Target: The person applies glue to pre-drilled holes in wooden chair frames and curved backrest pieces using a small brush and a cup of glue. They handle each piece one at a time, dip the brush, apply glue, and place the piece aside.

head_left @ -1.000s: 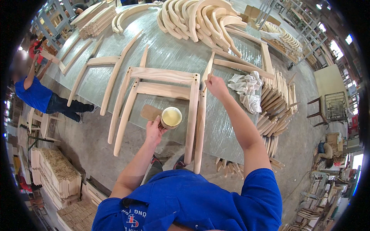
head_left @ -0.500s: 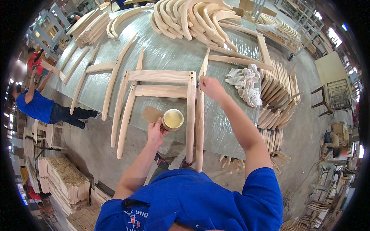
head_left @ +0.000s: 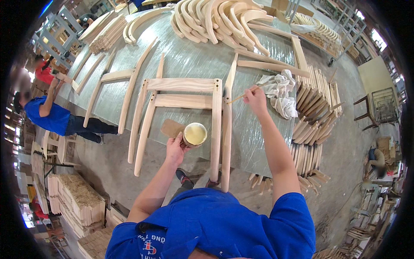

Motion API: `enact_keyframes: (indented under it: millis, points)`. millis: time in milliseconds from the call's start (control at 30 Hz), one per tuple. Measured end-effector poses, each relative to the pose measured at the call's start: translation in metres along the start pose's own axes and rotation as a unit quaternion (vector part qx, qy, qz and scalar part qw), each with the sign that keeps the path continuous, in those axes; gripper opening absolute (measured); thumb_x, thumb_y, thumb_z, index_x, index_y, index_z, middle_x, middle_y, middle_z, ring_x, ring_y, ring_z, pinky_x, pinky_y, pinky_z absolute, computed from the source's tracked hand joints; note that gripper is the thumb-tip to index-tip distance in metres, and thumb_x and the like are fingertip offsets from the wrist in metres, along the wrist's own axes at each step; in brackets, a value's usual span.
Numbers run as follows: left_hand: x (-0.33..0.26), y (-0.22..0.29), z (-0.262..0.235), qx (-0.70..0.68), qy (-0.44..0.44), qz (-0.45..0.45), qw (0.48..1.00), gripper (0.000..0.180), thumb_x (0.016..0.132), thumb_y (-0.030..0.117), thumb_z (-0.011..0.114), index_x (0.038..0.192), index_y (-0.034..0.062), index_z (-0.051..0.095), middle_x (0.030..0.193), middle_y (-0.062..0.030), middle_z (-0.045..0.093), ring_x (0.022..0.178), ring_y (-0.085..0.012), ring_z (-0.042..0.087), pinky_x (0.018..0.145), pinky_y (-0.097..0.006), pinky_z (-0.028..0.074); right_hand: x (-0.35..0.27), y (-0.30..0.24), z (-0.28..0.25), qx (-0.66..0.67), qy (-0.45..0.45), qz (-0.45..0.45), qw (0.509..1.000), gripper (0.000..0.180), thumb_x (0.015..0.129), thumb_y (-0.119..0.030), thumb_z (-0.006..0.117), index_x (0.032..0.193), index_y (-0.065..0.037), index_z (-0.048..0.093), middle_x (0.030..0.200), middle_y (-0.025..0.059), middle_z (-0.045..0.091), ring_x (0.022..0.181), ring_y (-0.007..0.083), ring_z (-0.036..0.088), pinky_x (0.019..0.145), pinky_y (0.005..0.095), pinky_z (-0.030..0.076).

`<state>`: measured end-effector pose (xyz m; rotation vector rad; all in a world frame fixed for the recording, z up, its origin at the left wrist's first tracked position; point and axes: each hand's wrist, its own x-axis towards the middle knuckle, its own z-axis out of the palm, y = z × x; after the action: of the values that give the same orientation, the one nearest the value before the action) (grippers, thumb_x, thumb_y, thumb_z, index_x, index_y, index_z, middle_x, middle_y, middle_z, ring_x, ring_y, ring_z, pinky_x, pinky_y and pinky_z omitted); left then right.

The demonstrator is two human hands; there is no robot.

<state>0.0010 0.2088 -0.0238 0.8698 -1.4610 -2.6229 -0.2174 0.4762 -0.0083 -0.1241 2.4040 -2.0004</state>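
Note:
A pale wooden chair frame [head_left: 181,100] lies flat on the grey worktable [head_left: 189,56], its long legs overhanging the near edge. My left hand [head_left: 176,149] grips a round cup of yellowish glue [head_left: 195,134] that sits between the frame's legs, beside a brown scrap of board [head_left: 171,127]. My right hand [head_left: 255,98] holds a thin wooden stick [head_left: 241,96] whose tip points at the upper end of a loose curved leg [head_left: 227,129] lying against the frame's right side.
A crumpled white rag [head_left: 280,93] lies right of my right hand. Curved chair parts [head_left: 211,19] are heaped at the table's far end. Stacked slats [head_left: 312,108] stand to the right. A person in blue [head_left: 51,118] works at the table's left side.
My right hand has shifted slightly right and nearer along the loose leg with the stick. My left hand stays on the glue cup.

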Motion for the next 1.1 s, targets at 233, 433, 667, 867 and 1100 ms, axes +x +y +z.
enact_keyframes:
  millis: [233,433,667,867,1100]
  points:
    - [0.001,-0.001,-0.003,0.004,-0.017,-0.001,1.0,0.02,0.094,0.021,0.047,0.106,0.0057,0.052,0.094,-0.0069,0.062,0.076,-0.0161,0.064,0.062,-0.032,0.057,-0.03,0.052,-0.012,0.318,0.007,0.138,0.938,0.011,0.087,-0.01,0.057,0.087,-0.003,0.049,0.077,0.0092,0.06,0.069,0.0179,0.062,0.066,0.0328,0.055]
    - [0.001,-0.002,0.002,0.02,-0.012,-0.013,1.0,0.021,0.095,0.021,0.046,0.108,0.0058,0.052,0.094,-0.0065,0.062,0.073,-0.0154,0.063,0.06,-0.03,0.056,-0.031,0.066,-0.01,0.395,0.018,0.151,0.906,0.012,0.085,-0.006,0.057,0.086,-0.002,0.047,0.077,0.0117,0.059,0.066,0.0203,0.062,0.063,0.0359,0.057]
    - [0.002,0.001,0.007,0.042,-0.007,-0.005,0.999,0.022,0.095,0.02,0.045,0.111,0.0054,0.05,0.098,-0.0067,0.061,0.078,-0.0158,0.063,0.064,-0.03,0.056,-0.036,0.063,-0.01,0.406,0.024,0.181,0.896,0.012,0.086,-0.01,0.057,0.084,-0.003,0.048,0.073,0.0096,0.057,0.063,0.0187,0.061,0.061,0.0343,0.056]
    - [0.028,0.0,0.069,0.077,-0.096,-0.028,0.992,0.022,0.095,0.019,0.045,0.112,0.005,0.048,0.099,-0.0065,0.06,0.082,-0.0166,0.062,0.068,-0.033,0.054,-0.058,0.06,-0.05,0.477,0.074,0.208,0.851,0.013,0.087,-0.016,0.059,0.084,-0.008,0.049,0.071,0.0046,0.056,0.06,0.0135,0.057,0.057,0.0306,0.052]
    - [0.096,-0.054,0.194,0.232,-0.214,-0.067,0.947,0.021,0.089,0.028,0.056,0.095,0.0082,0.056,0.081,-0.0012,0.061,0.069,-0.0115,0.061,0.061,-0.03,0.054,-0.153,0.038,-0.085,0.528,0.277,0.056,0.801,0.009,0.089,-0.012,0.054,0.096,-0.008,0.054,0.085,0.0082,0.061,0.072,0.0177,0.059,0.065,0.03,0.051]
